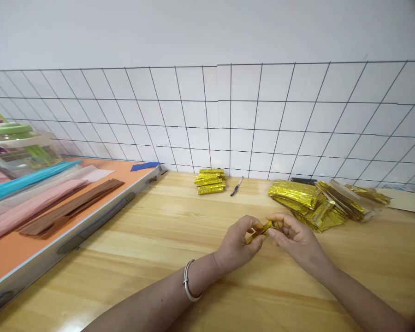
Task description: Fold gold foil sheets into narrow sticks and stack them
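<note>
Both my hands meet over the middle of the wooden table [131,258]. My left hand [237,246], with a silver bangle on the wrist, pinches one end of a small folded gold foil strip [263,228]. My right hand [295,237] pinches the other end, fingers closed on it. A neat stack of folded gold strips [210,180] lies farther back near the wall. A loose heap of gold foil sheets [311,203] lies just beyond my right hand.
A black pen [236,186] lies beside the stack. At the left is an orange board [17,249] bearing long pink, brown, white and teal paper rolls, with a clear container [17,152] behind. A tiled wall bounds the back; tan paper [406,200] lies far right.
</note>
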A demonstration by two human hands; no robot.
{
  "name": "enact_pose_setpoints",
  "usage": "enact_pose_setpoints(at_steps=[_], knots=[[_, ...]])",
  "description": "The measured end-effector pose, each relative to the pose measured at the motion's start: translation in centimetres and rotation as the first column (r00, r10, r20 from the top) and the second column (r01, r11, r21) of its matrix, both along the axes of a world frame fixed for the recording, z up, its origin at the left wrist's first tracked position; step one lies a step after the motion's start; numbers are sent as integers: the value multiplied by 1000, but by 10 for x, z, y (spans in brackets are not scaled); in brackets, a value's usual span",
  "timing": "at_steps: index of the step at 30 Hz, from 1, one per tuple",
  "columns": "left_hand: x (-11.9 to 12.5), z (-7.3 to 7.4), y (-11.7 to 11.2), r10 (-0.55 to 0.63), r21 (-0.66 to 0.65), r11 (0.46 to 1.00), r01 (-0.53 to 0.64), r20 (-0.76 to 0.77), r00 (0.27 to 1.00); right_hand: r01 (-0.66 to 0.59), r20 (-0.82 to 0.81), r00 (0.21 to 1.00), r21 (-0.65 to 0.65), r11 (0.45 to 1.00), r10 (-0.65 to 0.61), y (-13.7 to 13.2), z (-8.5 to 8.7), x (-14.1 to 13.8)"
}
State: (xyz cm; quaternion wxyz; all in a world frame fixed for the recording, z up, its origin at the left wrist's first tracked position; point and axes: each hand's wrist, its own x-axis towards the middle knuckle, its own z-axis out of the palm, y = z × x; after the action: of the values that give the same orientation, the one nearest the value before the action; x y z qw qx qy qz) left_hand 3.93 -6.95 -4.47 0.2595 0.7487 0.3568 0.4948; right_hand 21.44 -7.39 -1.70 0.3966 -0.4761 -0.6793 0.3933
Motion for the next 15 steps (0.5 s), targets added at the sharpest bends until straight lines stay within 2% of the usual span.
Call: enact_pose_setpoints(at_steps=[3,8,12,15], knots=[[0,-1,1,52,0,999,-53,-23,998,7,36,999,40,999,-8,2,-1,2],[-2,-3,2,65,59,997,-59,-103,993,-29,144,990,225,974,-3,8,-1,5],[-4,-3,2,55,117,992,-37,-156,986,-42,143,990,253,967,5,8,-1,6],[-7,1,4,44,98,995,-22,-226,973,6,87,996,221,975,-26,8,-2,7]])
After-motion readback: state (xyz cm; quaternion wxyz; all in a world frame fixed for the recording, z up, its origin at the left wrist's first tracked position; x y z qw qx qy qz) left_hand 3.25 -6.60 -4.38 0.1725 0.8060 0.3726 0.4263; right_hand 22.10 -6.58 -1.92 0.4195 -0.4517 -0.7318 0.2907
